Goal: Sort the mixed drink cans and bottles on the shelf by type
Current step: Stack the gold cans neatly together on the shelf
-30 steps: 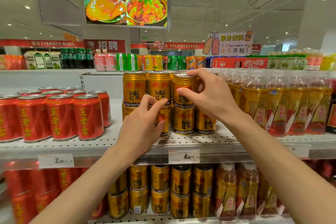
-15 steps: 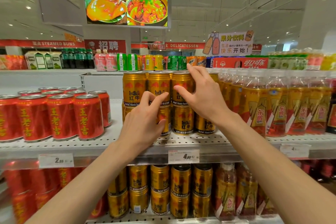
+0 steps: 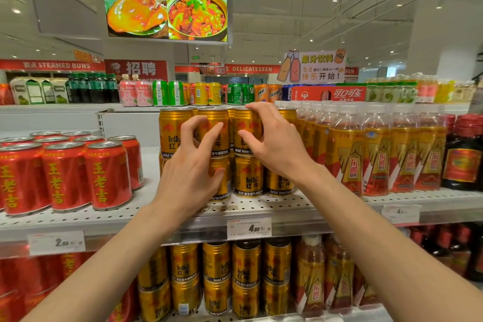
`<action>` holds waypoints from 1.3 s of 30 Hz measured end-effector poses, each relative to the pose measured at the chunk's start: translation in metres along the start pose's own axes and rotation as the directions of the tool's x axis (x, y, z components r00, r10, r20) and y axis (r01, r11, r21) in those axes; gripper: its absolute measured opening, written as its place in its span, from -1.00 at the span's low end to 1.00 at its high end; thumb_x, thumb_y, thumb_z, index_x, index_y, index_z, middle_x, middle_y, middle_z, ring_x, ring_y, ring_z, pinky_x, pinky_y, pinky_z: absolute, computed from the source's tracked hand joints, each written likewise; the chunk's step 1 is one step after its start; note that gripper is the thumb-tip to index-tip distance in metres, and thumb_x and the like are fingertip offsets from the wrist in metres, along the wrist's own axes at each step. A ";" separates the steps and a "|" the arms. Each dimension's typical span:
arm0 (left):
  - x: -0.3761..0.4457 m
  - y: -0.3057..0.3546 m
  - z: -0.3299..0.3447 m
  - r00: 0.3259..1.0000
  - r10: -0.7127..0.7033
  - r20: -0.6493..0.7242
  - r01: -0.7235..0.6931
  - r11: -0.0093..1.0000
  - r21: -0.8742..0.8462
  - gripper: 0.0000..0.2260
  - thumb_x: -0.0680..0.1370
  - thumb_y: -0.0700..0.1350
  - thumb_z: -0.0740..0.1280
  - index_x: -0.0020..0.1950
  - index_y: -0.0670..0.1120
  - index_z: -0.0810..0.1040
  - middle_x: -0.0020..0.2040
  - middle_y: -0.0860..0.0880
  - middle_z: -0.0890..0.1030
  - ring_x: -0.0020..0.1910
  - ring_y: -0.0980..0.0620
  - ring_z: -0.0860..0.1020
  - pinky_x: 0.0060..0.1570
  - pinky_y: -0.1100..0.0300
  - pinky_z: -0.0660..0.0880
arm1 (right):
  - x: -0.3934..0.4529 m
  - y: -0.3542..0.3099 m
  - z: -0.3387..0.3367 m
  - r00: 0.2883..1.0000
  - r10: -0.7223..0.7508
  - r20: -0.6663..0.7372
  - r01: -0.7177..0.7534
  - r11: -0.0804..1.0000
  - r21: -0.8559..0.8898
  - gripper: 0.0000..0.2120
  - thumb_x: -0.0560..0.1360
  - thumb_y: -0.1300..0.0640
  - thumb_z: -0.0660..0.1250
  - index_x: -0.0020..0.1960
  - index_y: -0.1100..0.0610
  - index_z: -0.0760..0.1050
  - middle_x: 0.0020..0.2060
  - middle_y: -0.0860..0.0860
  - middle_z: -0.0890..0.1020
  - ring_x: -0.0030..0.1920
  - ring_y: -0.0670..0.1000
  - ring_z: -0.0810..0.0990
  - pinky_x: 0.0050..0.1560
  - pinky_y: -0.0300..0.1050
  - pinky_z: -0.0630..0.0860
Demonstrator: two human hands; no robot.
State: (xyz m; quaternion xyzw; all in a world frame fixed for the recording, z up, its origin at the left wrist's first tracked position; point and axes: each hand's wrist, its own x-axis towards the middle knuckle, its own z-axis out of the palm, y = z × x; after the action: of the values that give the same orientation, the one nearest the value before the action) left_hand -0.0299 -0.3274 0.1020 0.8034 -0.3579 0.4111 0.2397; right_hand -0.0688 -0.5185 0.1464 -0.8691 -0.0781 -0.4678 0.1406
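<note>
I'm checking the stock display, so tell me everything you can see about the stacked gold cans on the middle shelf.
The gold cans are shiny metal with red and dark lettering, standing upright in two tiers on the perforated grey shelf. Red cans stand apart to one side, amber bottles close on the other. The left hand and right hand reach in front of them with curled fingers; whether either touches a can is unclear.

Open shelf gap (image 3: 150,165) between red cans (image 3: 107,175) and gold cans (image 3: 172,133); bottles (image 3: 347,154) crowd right.
</note>
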 end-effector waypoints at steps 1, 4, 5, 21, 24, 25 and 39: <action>0.001 0.000 0.000 1.000 0.006 -0.003 -0.006 1.000 -0.003 -0.21 0.42 -0.12 0.57 0.58 -0.06 0.29 0.54 -0.12 0.20 -0.13 -0.03 0.54 -0.34 0.05 0.63 | 0.000 0.000 -0.001 1.000 0.001 0.005 -0.001 1.000 0.007 -0.49 0.59 -0.07 0.36 0.47 0.07 0.36 0.36 -0.01 0.50 -0.15 -0.12 0.53 -0.02 0.05 0.67; 0.002 0.000 0.001 1.000 0.019 -0.009 -0.019 1.000 -0.015 -0.19 0.42 -0.11 0.57 0.60 -0.06 0.27 0.60 -0.10 0.16 -0.11 0.03 0.48 -0.33 0.17 0.56 | -0.001 0.000 -0.005 1.000 0.003 0.023 -0.004 0.999 0.035 -0.50 0.60 -0.05 0.36 0.47 0.07 0.36 0.35 -0.01 0.51 -0.13 -0.13 0.52 0.01 0.08 0.66; 0.002 0.000 0.001 1.000 0.018 -0.009 -0.018 1.000 -0.024 -0.19 0.43 -0.11 0.57 0.60 -0.05 0.26 0.62 -0.09 0.14 -0.09 0.04 0.48 -0.30 0.21 0.53 | -0.001 0.000 -0.006 0.999 0.006 0.032 -0.007 0.999 0.042 -0.50 0.60 -0.04 0.36 0.47 0.07 0.36 0.33 -0.01 0.51 -0.11 -0.14 0.50 0.04 0.09 0.65; -0.007 -0.014 0.004 1.000 0.020 -0.004 -0.020 0.997 -0.076 -0.22 0.48 -0.09 0.53 0.63 -0.01 0.24 0.64 -0.03 0.10 -0.20 0.04 0.52 -0.30 0.04 0.63 | -0.008 0.007 -0.010 0.999 -0.006 0.054 0.001 0.996 0.091 -0.39 0.58 0.00 0.40 0.56 0.02 0.30 0.53 -0.01 0.36 -0.29 -0.09 0.61 0.06 0.03 0.66; -0.007 -0.014 0.003 1.000 0.019 -0.001 -0.019 0.997 -0.071 -0.22 0.49 -0.09 0.53 0.63 0.00 0.22 0.65 -0.02 0.10 -0.21 0.04 0.52 -0.30 0.05 0.63 | -0.008 0.007 -0.010 0.999 -0.004 0.052 -0.001 0.995 0.098 -0.42 0.57 0.02 0.41 0.54 0.02 0.31 0.50 -0.01 0.39 -0.29 -0.10 0.61 0.04 0.02 0.66; -0.007 -0.014 0.003 1.000 0.020 0.003 -0.020 0.997 -0.069 -0.21 0.49 -0.09 0.53 0.64 0.00 0.22 0.65 -0.02 0.10 -0.22 0.04 0.53 -0.30 0.06 0.62 | -0.007 0.007 -0.011 0.998 -0.001 0.056 -0.005 0.995 0.100 -0.42 0.57 0.02 0.41 0.54 0.02 0.31 0.50 -0.02 0.40 -0.29 -0.10 0.61 0.04 0.03 0.66; -0.018 -0.006 0.014 1.000 -0.018 -0.013 0.018 1.000 -0.003 -0.28 0.52 -0.06 0.49 0.62 -0.03 0.26 0.64 -0.10 0.11 -0.21 0.03 0.47 -0.45 0.12 0.56 | -0.063 0.023 -0.016 0.938 0.182 -0.295 -0.130 0.974 0.187 -0.65 0.55 0.07 0.44 0.28 0.10 0.49 0.11 -0.04 0.50 -0.16 -0.08 0.60 -0.16 -0.04 0.66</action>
State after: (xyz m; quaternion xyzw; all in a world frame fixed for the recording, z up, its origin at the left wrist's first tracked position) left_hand -0.0254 -0.3261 0.0788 0.8035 -0.3497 0.4138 0.2467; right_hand -0.1103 -0.5460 0.0979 -0.7736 -0.0240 -0.5777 0.2593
